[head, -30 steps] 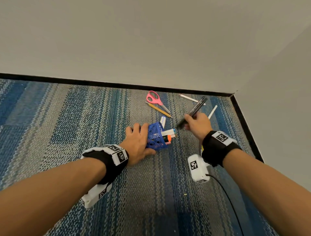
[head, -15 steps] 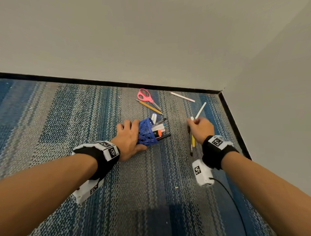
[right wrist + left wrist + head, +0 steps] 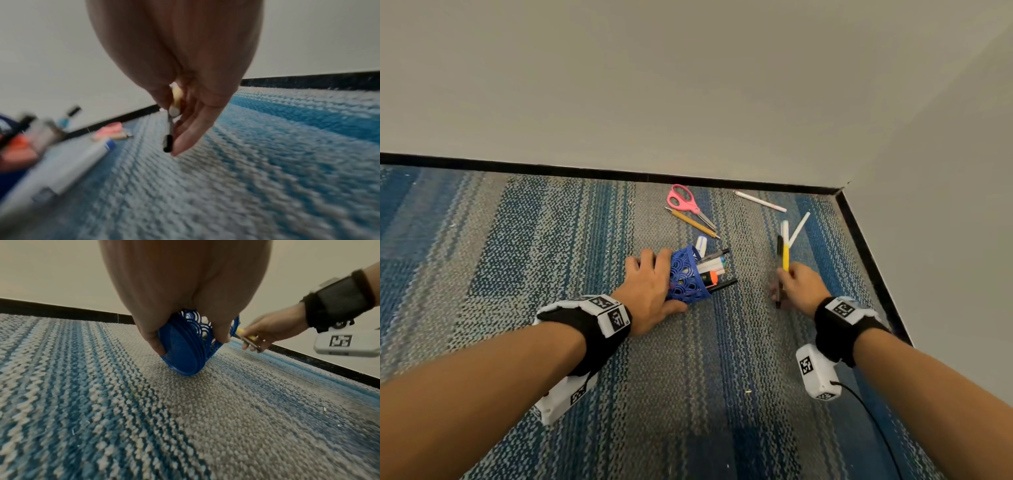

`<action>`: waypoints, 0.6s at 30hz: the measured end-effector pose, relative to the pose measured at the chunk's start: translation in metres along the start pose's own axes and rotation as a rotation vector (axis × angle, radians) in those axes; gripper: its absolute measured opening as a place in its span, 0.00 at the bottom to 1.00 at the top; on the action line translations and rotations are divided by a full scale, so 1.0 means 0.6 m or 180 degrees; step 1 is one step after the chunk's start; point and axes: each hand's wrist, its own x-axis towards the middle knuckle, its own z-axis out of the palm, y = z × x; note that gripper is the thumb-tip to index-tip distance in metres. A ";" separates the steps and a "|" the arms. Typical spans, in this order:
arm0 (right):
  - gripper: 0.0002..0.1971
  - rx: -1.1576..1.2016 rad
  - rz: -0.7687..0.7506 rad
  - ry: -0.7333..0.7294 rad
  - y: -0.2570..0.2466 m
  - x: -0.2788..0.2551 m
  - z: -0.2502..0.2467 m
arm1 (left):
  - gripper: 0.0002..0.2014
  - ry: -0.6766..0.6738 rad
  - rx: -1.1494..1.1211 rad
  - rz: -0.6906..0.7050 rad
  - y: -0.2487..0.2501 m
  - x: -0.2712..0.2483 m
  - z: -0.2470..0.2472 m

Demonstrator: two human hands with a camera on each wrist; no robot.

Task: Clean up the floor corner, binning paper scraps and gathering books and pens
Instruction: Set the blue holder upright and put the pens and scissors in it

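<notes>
Two pens, yellow-barrelled marker and slim black pen, now lifted in right hand, beside tipped blue lattice plastic pen holder gripped by left hand; ready for loading.

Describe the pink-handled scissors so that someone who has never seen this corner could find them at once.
Follow the black baseboard along the far wall toward the corner of the blue and grey carpet. Just in front of it, beyond the blue pen cup held by the left hand, lie the scissors, beside a tan pencil. They are the only pink thing there and the only one with loop handles.
</notes>
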 end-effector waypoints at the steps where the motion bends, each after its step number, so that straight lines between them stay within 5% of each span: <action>1: 0.09 0.0788 -0.0080 -0.0124 -0.017 -0.011 -0.004 | 0.48 -0.0006 -0.0011 -0.0020 0.000 -0.001 0.000; 3: 0.09 0.1449 -0.0477 -0.0294 -0.050 -0.031 -0.018 | 0.48 -0.0025 -0.0029 -0.0048 0.001 -0.002 -0.002; 6: 0.10 0.1384 -0.0967 -0.0487 -0.086 -0.053 -0.029 | 0.47 -0.0029 -0.0086 -0.0076 0.003 -0.004 -0.005; 12: 0.12 -0.0070 -0.1576 -0.0508 -0.126 -0.071 0.026 | 0.48 -0.0032 -0.0104 -0.0033 0.001 -0.004 -0.007; 18: 0.14 0.0405 -0.1076 -0.0263 -0.156 -0.073 0.041 | 0.48 -0.0052 -0.0209 -0.0058 -0.001 -0.005 -0.007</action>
